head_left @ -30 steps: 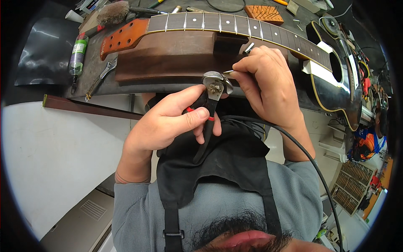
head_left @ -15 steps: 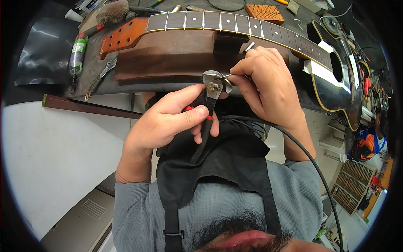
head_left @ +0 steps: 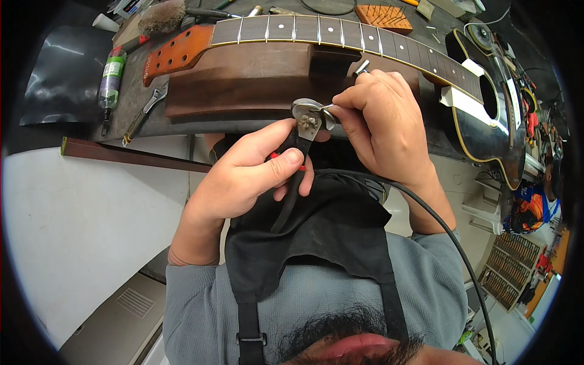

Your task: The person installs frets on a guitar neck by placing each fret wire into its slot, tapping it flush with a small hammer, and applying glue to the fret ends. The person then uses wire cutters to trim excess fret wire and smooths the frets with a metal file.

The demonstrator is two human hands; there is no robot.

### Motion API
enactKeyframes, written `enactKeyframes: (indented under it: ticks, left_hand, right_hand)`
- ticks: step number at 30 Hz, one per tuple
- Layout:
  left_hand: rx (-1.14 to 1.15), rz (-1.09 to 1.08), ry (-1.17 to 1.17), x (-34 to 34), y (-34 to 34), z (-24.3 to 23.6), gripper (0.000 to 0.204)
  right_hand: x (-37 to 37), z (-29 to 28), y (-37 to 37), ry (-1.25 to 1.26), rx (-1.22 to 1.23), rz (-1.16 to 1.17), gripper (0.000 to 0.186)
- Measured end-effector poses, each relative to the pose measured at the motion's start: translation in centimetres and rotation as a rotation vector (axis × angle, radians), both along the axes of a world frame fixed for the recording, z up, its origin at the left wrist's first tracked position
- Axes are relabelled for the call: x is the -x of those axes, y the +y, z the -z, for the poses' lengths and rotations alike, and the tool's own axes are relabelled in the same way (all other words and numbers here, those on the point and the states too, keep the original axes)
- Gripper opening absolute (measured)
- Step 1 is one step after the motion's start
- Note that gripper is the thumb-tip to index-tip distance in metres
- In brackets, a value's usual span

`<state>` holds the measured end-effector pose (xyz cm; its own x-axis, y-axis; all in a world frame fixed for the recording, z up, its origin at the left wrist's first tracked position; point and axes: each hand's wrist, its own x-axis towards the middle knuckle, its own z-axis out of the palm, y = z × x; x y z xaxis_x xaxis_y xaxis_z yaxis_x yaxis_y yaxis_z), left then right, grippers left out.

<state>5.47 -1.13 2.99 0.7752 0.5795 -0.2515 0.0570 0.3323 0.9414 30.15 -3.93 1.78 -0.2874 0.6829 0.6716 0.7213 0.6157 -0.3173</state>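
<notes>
Dark grey, dull-topped workbench [head_left: 135, 88], crowded along the far side. At the right hand [head_left: 386, 125]: thumb and forefinger pinched on a thin, silvery metal sliver [head_left: 328, 107], with tip at the rounded head of black-handled, red-banded steel pliers [head_left: 309, 126]. Cannot confirm contact between tip and head. At the left hand [head_left: 249, 167]: closed around the pliers' handles, thumb laid along the upper side near the red bands, other fingers curled beneath. Jaw opening not discernible from this angle. Location of pliers: between both hands, head toward the bench, handles toward the black cloth apron [head_left: 316, 210].

Handling of pliers, as judged: likely stiff, solid, heavier at the head, with grippy handle sleeves. Best held low on the sleeves, clear of the jaws. Handling of sliver, as judged: likely very light, hard yet bendable, slick against bare skin, easily dropped. Best pinched near the free end, between fingertip pads.

Just beyond the right knuckles: short, silvery metal rod [head_left: 361, 67], support not determinable. Farther out: smooth, dark-brown block [head_left: 237, 79], then a guitar with dark fretted neck, orange-brown headstock and black body [head_left: 304, 29]. To the left: silvery adjustable wrench [head_left: 148, 111] and clear, green-labelled bottle [head_left: 112, 76].
</notes>
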Motion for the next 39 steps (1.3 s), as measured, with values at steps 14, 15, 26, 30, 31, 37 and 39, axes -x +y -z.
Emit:
enactKeyframes:
  ticks: [14, 15, 26, 30, 31, 37, 39]
  left_hand:
    - [0.014, 0.068, -0.066, 0.5, 0.5, 0.5, 0.051]
    - [0.009, 0.044, -0.061, 0.4, 0.4, 0.4, 0.053]
    - [0.021, -0.023, -0.024, 0.0, -0.1, -0.1, 0.058]
    - [0.018, 0.023, 0.007, 0.3, 0.2, -0.1, 0.058]
    - [0.016, 0.025, 0.010, 0.2, 0.2, -0.2, 0.059]
    - [0.001, 0.025, 0.038, 0.2, 0.1, -0.3, 0.057]
    - [-0.002, 0.025, 0.046, 0.1, 0.1, -0.3, 0.056]
  right_hand:
    - [-0.1, -0.2, 0.0, 0.004, 0.026, -0.017, 0.024]
    - [-0.1, -0.3, 0.0, -0.002, 0.035, -0.018, 0.024]
    - [-0.3, -0.7, -0.1, 0.000, 0.050, -0.041, 0.026]
    - [-0.4, -0.7, 0.0, 0.000, 0.052, -0.046, 0.027]
    - [-0.4, -0.6, 0.0, -0.003, 0.053, -0.046, 0.027]
    - [-0.5, -0.8, 0.0, -0.016, 0.048, -0.042, 0.027]
    - [-0.4, -0.7, 0.0, -0.015, 0.037, -0.036, 0.028]
